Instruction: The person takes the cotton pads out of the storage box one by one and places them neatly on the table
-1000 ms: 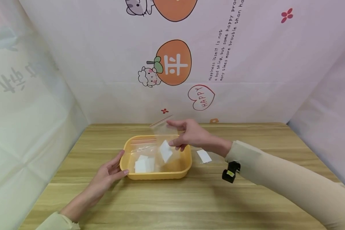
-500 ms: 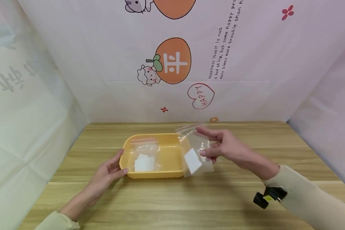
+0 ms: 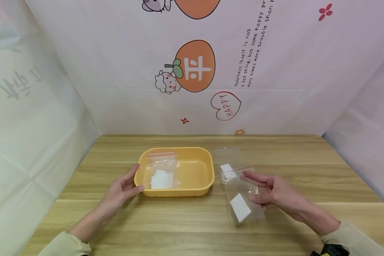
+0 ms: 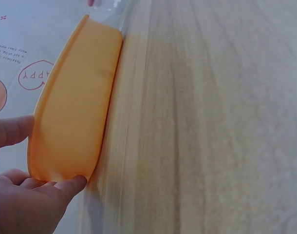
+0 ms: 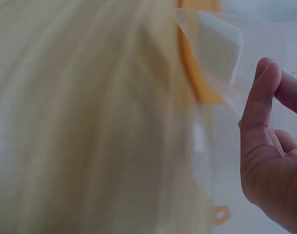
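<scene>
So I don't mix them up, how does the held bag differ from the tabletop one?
The held bag is pinched by the right hand; the tabletop bag is unheld. The held bag is raised; the tabletop bag lies flat, partly covered by it in the head view. Both are clear, with something white inside.

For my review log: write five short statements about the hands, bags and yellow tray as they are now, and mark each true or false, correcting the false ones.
1. The left hand grips the yellow tray at one end. True.
2. The right hand holds nothing. False: it pinches a clear bag.
3. Nothing lies in the yellow tray. False: bags with white pieces lie in it.
4. Another bag lies on the table, to the right of the yellow tray in the head view. True.
5. The bag in the right hand contains a white piece. True.
</scene>
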Motion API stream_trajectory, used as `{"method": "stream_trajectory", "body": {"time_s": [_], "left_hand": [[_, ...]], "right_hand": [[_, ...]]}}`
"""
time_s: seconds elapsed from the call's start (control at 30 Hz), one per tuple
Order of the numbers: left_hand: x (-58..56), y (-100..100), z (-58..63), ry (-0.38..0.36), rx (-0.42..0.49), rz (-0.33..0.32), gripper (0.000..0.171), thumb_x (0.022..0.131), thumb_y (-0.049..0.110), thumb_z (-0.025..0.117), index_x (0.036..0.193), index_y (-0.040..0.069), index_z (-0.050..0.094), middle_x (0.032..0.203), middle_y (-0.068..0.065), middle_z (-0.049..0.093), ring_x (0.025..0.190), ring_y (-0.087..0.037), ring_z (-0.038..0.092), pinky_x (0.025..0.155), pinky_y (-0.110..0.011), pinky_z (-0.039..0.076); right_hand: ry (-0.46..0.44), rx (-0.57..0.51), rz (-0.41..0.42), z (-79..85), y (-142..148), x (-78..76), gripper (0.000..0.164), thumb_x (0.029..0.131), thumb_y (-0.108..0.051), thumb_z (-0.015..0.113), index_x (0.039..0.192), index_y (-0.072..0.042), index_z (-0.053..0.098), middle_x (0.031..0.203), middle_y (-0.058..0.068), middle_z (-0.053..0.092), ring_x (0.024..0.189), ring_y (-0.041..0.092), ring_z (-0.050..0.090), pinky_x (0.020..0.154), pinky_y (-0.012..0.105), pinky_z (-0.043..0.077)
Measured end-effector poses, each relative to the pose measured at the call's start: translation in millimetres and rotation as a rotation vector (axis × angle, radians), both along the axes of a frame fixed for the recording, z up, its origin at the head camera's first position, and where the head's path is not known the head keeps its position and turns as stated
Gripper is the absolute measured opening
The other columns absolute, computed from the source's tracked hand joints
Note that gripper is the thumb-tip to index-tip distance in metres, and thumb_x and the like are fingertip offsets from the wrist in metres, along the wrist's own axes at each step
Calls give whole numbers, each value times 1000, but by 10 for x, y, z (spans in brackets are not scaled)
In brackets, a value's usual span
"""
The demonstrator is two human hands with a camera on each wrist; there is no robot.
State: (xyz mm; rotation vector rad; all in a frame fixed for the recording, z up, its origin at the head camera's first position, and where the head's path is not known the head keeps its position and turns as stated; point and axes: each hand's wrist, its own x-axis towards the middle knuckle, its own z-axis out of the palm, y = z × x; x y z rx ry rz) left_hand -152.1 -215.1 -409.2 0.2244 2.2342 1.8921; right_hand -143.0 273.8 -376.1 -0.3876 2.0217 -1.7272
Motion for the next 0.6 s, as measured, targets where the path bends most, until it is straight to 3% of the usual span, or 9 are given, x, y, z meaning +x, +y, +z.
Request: {"method": "stream_trajectory", "body": {"time_s": [0.17, 0.37, 0.43, 0.5, 0.57, 0.6], "left_hand": [[-6, -4, -16, 1, 2, -2, 85, 102, 7, 68, 168, 2, 14, 173, -17, 9, 154, -38, 25, 110, -22, 37], [-5, -4, -31, -3, 3, 3, 85, 102, 7, 68, 167, 2, 13, 174, -16, 9, 154, -37, 25, 110, -23, 38], [-3, -5, -24, -2, 4, 0, 86, 102, 7, 68, 167, 2, 13, 173, -17, 10, 154, -37, 26, 110, -23, 38], [-1, -8, -16, -1, 3, -3, 86, 102, 7, 68, 167, 2, 13, 173, -17, 10, 153, -37, 26, 110, -22, 38], [1, -10, -7, 1, 5, -6, 86, 102, 7, 69, 168, 2, 13, 173, -17, 10, 153, -37, 27, 110, -22, 38], [3, -9, 0, 3, 6, -6, 86, 102, 8, 69, 167, 2, 13, 173, -18, 10, 153, -37, 27, 110, -23, 38]], "right_hand": [[-14, 1, 8, -168, 25, 0, 86, 93, -3, 77, 162, 9, 28, 164, 30, 30, 67, 11, 60, 57, 25, 55], [20, 70, 17, -236, -8, -31, 87, 90, -2, 80, 162, 6, 31, 161, 29, 37, 64, 15, 61, 55, 28, 56], [75, 147, 19, -241, -26, -38, 88, 88, -4, 83, 160, 5, 35, 137, 33, 61, 58, 13, 59, 51, 27, 54], [149, 235, 24, -243, -46, -33, 88, 86, -7, 86, 159, 5, 40, 95, 25, 74, 50, 11, 54, 46, 27, 51], [222, 315, 27, -248, -70, -21, 89, 83, -10, 89, 158, 4, 43, 59, 9, 62, 44, 8, 49, 41, 26, 47], [254, 347, 30, -251, -82, -14, 90, 82, -12, 91, 157, 4, 44, 49, 2, 51, 42, 7, 46, 39, 26, 45]]}}
